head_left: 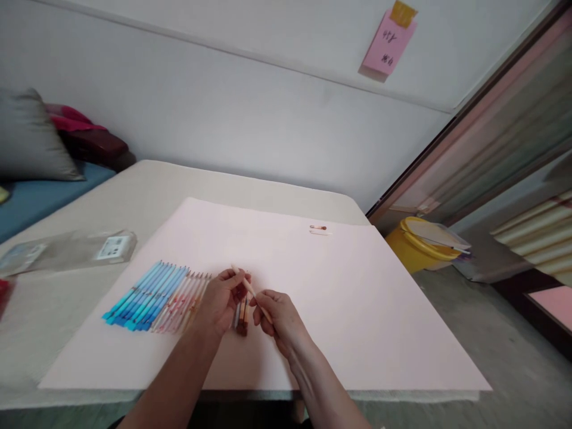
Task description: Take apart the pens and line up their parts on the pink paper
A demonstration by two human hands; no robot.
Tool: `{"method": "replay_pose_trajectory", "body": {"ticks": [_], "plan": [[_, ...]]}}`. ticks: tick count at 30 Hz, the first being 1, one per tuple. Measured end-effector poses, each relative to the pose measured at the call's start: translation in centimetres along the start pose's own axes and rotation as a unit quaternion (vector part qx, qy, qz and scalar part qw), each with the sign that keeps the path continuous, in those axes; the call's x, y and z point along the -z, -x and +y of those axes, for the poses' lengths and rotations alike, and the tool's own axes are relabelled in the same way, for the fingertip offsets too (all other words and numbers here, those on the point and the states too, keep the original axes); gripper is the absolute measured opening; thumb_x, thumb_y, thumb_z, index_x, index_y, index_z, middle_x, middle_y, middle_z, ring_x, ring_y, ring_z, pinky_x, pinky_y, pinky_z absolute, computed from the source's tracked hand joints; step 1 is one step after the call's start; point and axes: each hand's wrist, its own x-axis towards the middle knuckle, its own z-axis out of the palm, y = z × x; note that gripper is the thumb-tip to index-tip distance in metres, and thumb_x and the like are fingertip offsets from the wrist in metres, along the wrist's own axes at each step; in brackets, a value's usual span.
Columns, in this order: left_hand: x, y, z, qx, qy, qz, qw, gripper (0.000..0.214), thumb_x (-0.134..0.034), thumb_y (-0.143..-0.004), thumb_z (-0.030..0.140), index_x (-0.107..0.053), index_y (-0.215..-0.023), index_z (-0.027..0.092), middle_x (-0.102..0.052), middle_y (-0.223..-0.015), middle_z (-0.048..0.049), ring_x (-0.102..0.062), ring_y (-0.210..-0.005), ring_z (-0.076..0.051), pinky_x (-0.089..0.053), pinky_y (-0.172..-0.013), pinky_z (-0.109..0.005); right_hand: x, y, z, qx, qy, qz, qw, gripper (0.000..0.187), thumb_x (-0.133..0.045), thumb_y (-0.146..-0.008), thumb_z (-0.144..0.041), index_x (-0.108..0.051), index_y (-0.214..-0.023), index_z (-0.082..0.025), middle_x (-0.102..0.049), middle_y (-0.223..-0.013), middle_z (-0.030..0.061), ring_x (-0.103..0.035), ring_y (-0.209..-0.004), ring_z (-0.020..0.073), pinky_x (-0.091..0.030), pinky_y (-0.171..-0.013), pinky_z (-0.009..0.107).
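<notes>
Spanning btwn L fingers [229, 276] & R fingers [271, 297], pale pen [251, 289] tilts.

Pale wall [232, 107], grey floor [482, 325]

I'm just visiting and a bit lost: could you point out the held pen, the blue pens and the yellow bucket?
Held pen [249, 288]: head view, on the middle of its barrel.
Blue pens [145, 296]: head view, on the barrels mid-group.
Yellow bucket [402, 247]: head view, on its outer wall.
</notes>
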Motion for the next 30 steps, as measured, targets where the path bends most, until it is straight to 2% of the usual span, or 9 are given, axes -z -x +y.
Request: {"method": "replay_pose_trajectory", "body": {"ticks": [7,14,21,25,30], "plan": [[0.7,-0.5,0.6,-0.017,0.019,0.029,0.999,0.008,-0.064,-0.071,0.013,-0.057,-0.072,0.012,-0.064,-0.072,-0.006,-0.06,-0.062,-0.011,-0.049,-0.055,-0.021,-0.1,0.0,0.0,0.001,0.038,0.001,0.999,0.017,-0.049,-0.076,-0.025,-0.057,-0.067,-0.013,-0.056,-0.044,-0.002,-0.03,-0.026,0.0026,-0.012,-0.03,0.018],[0.4,-0.2,0.0,0.05,-0.012,-0.008,0.999,0.008,-0.058,-0.077,0.019,-0.058,-0.078,0.01,-0.066,-0.077,-0.0123,-0.065,-0.072,-0.019,-0.052,-0.059,-0.027,0.4,-0.1,0.1,0.03,0.117,0.031,0.992,0.016,-0.048,-0.077,-0.026,-0.057,-0.069,-0.015,-0.056,-0.045,-0.0035,-0.03,-0.027,0.0035,-0.015,-0.029,0.018],[0.9,-0.7,1.4,0.001,0.059,0.065,0.996,0.009,-0.052,-0.08,0.014,-0.057,-0.073,0.01,-0.065,-0.073,-0.0117,-0.064,-0.068,-0.017,-0.053,-0.058,-0.026,1.1,-0.1,0.2,0.05,0.211,0.024,0.976,0.018,-0.047,-0.078,-0.025,-0.057,-0.067,-0.015,-0.056,-0.047,-0.0041,-0.031,-0.029,0.0033,-0.021,-0.03,0.017],[1.4,-0.8,2.5,0.005,0.107,0.091,0.99,0.01,-0.051,-0.08,0.01,-0.056,-0.072,0.01,-0.064,-0.072,-0.0104,-0.065,-0.069,-0.017,-0.054,-0.058,-0.025,1.2,0.1,0.0,0.049,0.224,0.019,0.973,0.018,-0.047,-0.078,-0.025,-0.057,-0.068,-0.015,-0.056,-0.047,-0.004,-0.031,-0.029,0.0035,-0.02,-0.03,0.017],[1.7,-1.0,3.0,0.031,0.144,0.093,0.985,0.011,-0.049,-0.081,0.009,-0.055,-0.072,0.011,-0.063,-0.072,-0.01,-0.065,-0.072,-0.018,-0.055,-0.058,-0.026,1.1,0.2,-0.5,0.044,0.233,0.018,0.971,0.019,-0.046,-0.079,-0.025,-0.057,-0.068,-0.015,-0.056,-0.047,-0.004,-0.031,-0.029,0.0029,-0.02,-0.031,0.016]]}}
